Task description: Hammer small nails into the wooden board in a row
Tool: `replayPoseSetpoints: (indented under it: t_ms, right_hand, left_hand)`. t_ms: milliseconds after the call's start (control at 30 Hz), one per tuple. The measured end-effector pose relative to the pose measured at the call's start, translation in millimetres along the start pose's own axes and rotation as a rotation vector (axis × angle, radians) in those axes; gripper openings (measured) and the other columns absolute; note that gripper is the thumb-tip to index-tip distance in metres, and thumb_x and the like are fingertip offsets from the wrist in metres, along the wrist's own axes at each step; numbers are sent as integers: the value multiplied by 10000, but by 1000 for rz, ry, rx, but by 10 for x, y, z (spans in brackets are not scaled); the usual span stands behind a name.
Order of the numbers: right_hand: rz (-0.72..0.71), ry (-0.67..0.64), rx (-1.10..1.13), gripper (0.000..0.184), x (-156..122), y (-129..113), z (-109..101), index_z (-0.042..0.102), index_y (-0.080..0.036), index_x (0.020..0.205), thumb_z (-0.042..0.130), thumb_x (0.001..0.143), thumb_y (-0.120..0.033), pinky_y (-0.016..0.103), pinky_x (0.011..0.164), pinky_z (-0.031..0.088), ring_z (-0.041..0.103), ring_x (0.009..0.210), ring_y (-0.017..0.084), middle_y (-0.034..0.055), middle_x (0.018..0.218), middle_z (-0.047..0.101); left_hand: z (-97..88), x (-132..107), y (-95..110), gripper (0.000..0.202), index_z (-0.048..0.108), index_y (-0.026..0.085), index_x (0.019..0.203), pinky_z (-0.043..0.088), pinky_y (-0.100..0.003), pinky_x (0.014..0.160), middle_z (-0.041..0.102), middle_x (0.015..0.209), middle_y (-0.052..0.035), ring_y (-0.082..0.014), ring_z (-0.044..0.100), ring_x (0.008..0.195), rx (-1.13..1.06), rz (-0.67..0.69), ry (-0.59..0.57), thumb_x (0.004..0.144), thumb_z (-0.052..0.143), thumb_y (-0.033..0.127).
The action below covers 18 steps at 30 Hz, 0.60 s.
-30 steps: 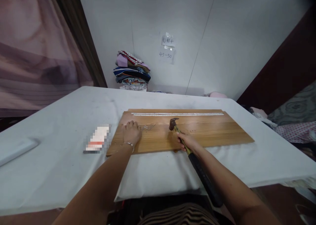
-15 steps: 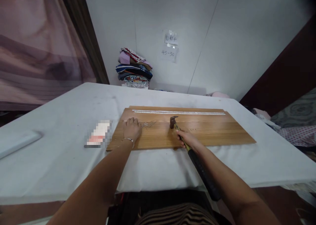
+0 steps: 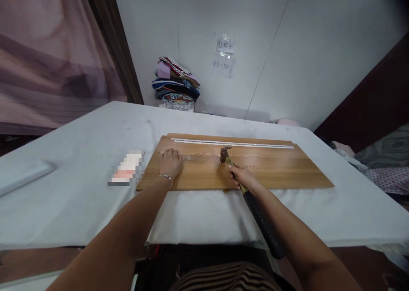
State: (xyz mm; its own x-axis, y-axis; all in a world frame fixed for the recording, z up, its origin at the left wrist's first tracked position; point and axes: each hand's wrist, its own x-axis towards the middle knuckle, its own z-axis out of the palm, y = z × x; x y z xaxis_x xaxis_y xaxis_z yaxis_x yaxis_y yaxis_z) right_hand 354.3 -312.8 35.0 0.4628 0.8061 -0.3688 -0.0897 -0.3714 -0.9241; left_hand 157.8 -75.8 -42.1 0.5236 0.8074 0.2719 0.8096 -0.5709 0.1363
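My left hand (image 3: pixel 171 162) lies palm down on the left part of a wooden board (image 3: pixel 281 170), fingers a little apart and nothing visible in them. Beside its thumb are several loose nails (image 3: pixel 189 157). A claw hammer (image 3: pixel 224 154) is in my right hand (image 3: pixel 242 176), gripped high on the yellowish part of the handle, close to the rusty head. Its black grip end points down toward me. The head is over the middle of the board; whether it touches the wood I cannot tell. Right of it, a short row of small dark marks or nails (image 3: pixel 250 166) shows on the wood.
Two white strips (image 3: pixel 233 142) run along the board's far edge. A blurred-out flat object (image 3: pixel 127 168) lies left of the board on the white-covered table (image 3: pixel 79 154). Folded cloths (image 3: pixel 176 84) are stacked against the wall below paper notes (image 3: pixel 223 64). A white object (image 3: pixel 24 177) is far left.
The view has shifted slightly, so the board sits a little higher in the picture. Both hands and the hammer stay almost in place on and over the board.
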Motion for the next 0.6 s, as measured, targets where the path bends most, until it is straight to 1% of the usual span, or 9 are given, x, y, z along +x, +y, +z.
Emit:
replayPoseSetpoints:
  t_ms: [233, 433, 500, 600]
  right_hand:
    - [19, -16, 29, 353, 37, 71, 7, 502, -244, 858, 718, 784, -513, 175, 287, 262, 368, 334, 51, -112, 593, 489]
    - [34, 7, 1, 263, -25, -25, -18, 522, -242, 904, 679, 840, -443, 172, 288, 279, 376, 340, 56, -108, 588, 494]
    - [28, -3, 14, 265, -50, -57, -11, 526, -244, 914, 689, 841, -440, 173, 285, 275, 373, 338, 58, -109, 582, 486]
    - [8, -12, 12, 286, -53, -54, 10, 512, -241, 875, 694, 829, -457, 176, 276, 270, 371, 336, 59, -106, 578, 482]
  left_hand:
    - [-19, 3, 8, 402, 677, 121, 1138, 352, -534, 1113, 660, 1304, -228, -369, 541, 1304, -16, -18, -16, 1002, 328, 268]
    - [3, 6, -3, 403, 680, 139, 1133, 352, -517, 1118, 659, 1316, -209, -355, 537, 1303, 17, -18, -13, 1007, 324, 279]
    - [3, 0, -4, 401, 683, 145, 1132, 359, -515, 1107, 664, 1301, -206, -351, 544, 1283, 25, -10, -7, 1009, 325, 277]
    - [26, 1, -13, 400, 684, 149, 1133, 355, -516, 1104, 668, 1282, -204, -349, 547, 1266, 21, 7, 2, 1014, 325, 278]
